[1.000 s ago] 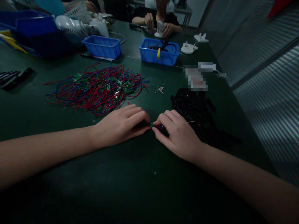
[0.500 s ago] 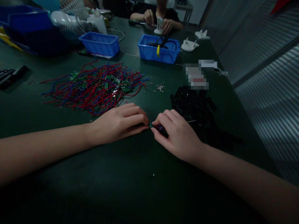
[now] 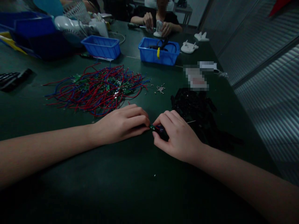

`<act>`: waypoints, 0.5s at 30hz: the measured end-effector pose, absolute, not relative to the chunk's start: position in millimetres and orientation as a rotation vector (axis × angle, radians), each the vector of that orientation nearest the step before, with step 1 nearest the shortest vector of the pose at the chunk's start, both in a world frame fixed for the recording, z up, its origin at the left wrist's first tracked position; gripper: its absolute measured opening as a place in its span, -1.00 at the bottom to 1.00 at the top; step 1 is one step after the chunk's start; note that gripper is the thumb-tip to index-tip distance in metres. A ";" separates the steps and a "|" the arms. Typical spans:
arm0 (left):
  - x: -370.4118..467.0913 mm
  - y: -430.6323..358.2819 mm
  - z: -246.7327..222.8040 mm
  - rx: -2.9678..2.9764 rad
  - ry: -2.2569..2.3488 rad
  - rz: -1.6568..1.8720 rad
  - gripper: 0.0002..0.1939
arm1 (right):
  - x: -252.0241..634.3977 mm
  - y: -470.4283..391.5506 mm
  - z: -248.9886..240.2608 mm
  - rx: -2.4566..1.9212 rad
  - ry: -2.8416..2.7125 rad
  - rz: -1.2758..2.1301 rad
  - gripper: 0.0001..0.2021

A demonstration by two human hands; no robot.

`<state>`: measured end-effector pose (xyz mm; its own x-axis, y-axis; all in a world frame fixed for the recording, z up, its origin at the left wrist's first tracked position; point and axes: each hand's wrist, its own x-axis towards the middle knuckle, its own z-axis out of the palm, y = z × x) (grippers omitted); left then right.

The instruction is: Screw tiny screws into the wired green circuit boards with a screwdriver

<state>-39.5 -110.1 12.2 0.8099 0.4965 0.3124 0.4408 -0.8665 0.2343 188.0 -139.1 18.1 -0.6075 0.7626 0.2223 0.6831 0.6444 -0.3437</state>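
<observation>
My left hand (image 3: pixel 127 123) pinches the left end of a small green circuit board (image 3: pixel 152 127) at the middle of the table. Close on its right, my right hand (image 3: pixel 175 133) curls round a dark piece (image 3: pixel 163 132) with red and blue wires, partly hidden under the fingers. Behind my left hand lies a tangled pile of red and blue wires with green boards (image 3: pixel 100 88). A small heap of screws (image 3: pixel 160 89) sits beyond the hands. Black parts (image 3: pixel 191 102) are piled behind and beside my right hand.
Two blue bins (image 3: pixel 101 48) (image 3: pixel 158 54) stand farther back, the right one holding black cable. White parts (image 3: pixel 188 47) lie at the back right. Across the table, a person's hands (image 3: pixel 148 21) hold a tool and a white part. Large blue bins (image 3: pixel 35 34) and a white fan (image 3: pixel 70 25) stand back left.
The fingers of my right hand have parted slightly from the board's end, showing more of the green board. The view has shifted a little.
</observation>
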 end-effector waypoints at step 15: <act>-37.4 -108.4 14.4 2.870 0.770 0.536 -0.87 | 197.2 -135.7 23.3 -0.680 -2.194 0.061 -0.68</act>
<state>-37.4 -108.4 14.4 0.8075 0.5048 0.3053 0.4614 -0.8629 0.2063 197.2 -135.7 23.3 -0.5188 0.4901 0.7004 0.4505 0.8531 -0.2632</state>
